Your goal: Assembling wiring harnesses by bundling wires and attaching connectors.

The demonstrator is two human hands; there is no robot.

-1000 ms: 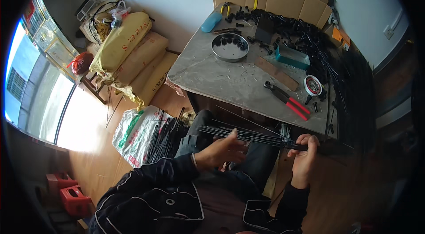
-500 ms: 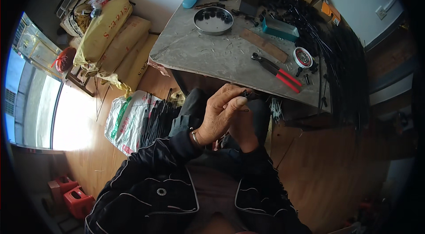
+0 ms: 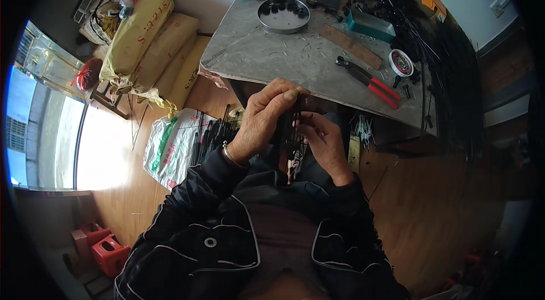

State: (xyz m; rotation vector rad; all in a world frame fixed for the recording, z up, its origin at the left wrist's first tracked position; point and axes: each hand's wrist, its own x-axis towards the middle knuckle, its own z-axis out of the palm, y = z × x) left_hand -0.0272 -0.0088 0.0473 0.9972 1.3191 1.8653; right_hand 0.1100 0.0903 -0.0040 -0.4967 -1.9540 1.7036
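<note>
My left hand (image 3: 258,118), with a bracelet at its wrist, is raised in front of the table's near edge. Its thumb and forefinger are pinched together on something small that I cannot make out. Just right of it and lower, my right hand (image 3: 325,142) has its fingers curled, with the thumb near the fingertips. Whatever lies between those fingers is too dark to tell. Thin dark rods (image 3: 296,121) show in the gap between both hands; whether either hand grips them is unclear.
On the grey table (image 3: 250,61) lie red-handled pincers (image 3: 372,84), a brown bar (image 3: 351,46), a round metal pan (image 3: 284,31), a teal tray (image 3: 370,32) and a small white tub (image 3: 393,60). Black parts (image 3: 397,19) are heaped behind. Sacks (image 3: 139,33) and black rods (image 3: 211,138) are at left.
My hands have come apart: the left has risen, while the right has moved right and now shows its fingers. The table appears shifted right and up in the view.
</note>
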